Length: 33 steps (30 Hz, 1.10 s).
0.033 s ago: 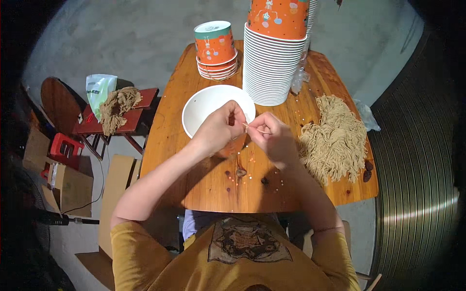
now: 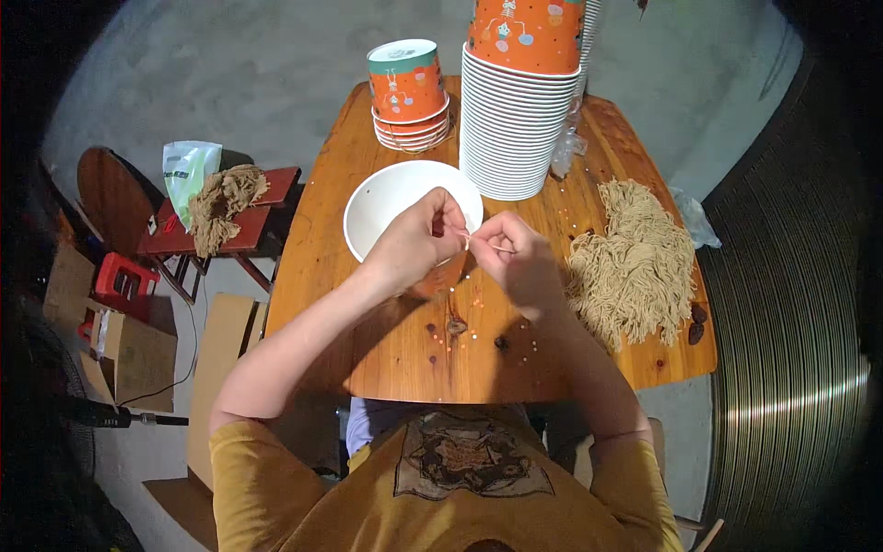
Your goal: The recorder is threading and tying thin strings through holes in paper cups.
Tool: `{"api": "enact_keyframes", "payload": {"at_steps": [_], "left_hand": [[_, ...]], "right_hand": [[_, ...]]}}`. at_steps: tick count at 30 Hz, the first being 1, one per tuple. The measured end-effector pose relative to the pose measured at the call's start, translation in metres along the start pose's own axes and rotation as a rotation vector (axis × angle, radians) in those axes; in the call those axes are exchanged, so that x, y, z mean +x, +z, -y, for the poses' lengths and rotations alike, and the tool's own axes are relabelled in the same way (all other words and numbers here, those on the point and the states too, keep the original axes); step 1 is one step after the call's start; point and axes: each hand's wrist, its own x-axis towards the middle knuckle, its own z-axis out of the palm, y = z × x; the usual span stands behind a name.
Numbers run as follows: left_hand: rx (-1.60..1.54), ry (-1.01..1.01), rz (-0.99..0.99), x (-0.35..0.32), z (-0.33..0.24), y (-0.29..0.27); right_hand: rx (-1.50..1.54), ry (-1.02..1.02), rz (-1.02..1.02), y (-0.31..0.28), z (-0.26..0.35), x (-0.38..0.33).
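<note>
My left hand (image 2: 417, 241) and my right hand (image 2: 521, 262) are close together over the near right rim of a large white bowl (image 2: 368, 207). Both are closed in a fingertip pinch. Between them runs a thin pale string (image 2: 467, 242), and a short end of it sticks out by my right fingers. What else my fingertips may hold is too small to make out. A heap of tan yarn strands (image 2: 635, 267) lies on the table to the right of my right hand. Small orange and white beads (image 2: 474, 333) are scattered on the wood below my hands.
Behind the bowl stand a tall stack of upturned orange-and-white paper buckets (image 2: 515, 129) and a shorter stack (image 2: 407, 87) on the wooden table (image 2: 386, 368). More yarn (image 2: 221, 207) hangs off a red bench (image 2: 267, 189) at left. Cardboard boxes (image 2: 147, 359) sit on the floor.
</note>
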Motion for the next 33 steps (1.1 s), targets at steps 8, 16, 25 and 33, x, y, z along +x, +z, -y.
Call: {"api": "enact_keyframes", "payload": {"at_steps": [8, 16, 25, 33], "left_hand": [[-0.233, -0.071, 0.058, 0.005, -0.005, 0.0], [-0.277, -0.159, 0.079, 0.013, -0.001, -0.006], [-0.183, -0.141, 0.086, 0.013, -0.001, -0.005], [-0.153, -0.151, 0.102, 0.008, -0.007, -0.002]], "right_hand": [[0.201, 0.262, -0.004, -0.004, 0.001, 0.002], [-0.015, 0.035, -0.104, 0.001, -0.015, -0.001], [-0.414, -0.42, -0.141, -0.003, -0.012, -0.001], [0.021, 0.027, -0.066, 0.004, -0.013, -0.001]]}}
